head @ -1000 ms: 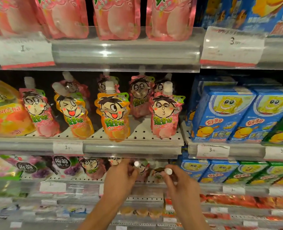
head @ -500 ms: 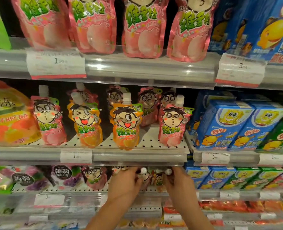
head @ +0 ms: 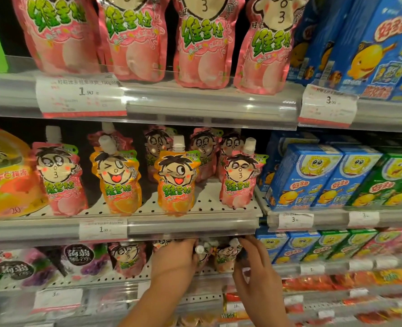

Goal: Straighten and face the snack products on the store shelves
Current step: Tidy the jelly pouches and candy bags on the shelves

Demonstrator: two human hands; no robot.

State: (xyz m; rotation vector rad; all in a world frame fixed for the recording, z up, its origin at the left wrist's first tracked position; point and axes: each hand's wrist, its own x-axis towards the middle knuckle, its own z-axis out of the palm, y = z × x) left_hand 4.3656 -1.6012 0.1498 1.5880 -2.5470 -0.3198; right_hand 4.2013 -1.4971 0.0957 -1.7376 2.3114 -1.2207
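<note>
Both hands reached under the lip of the middle shelf [head: 190,228] into the lower shelf [head: 115,278]. The left hand [head: 174,260] curled round a pouch [head: 201,252] whose white cap showed just past the knuckles; the rest of that pouch was hidden, so its lean could not be told. The right hand [head: 254,267] had its fingers bent about a second pouch [head: 226,257], pink, with the cartoon face turned outward and its long axis roughly upright, cap at the top close under the shelf lip. The two pouches stood side by side, nearly touching, between the hands. To their left a pink pouch [head: 126,258] stood face-out and leaned a little. On the middle shelf four front pouches stood with caps up and faces forward: pink [head: 58,182], orange [head: 117,180] tilted to the left at its cap, orange [head: 175,182] and pink [head: 238,180]. More pink ones stood behind. Blue cartons [head: 306,175] filled the shelf to the right.
</note>
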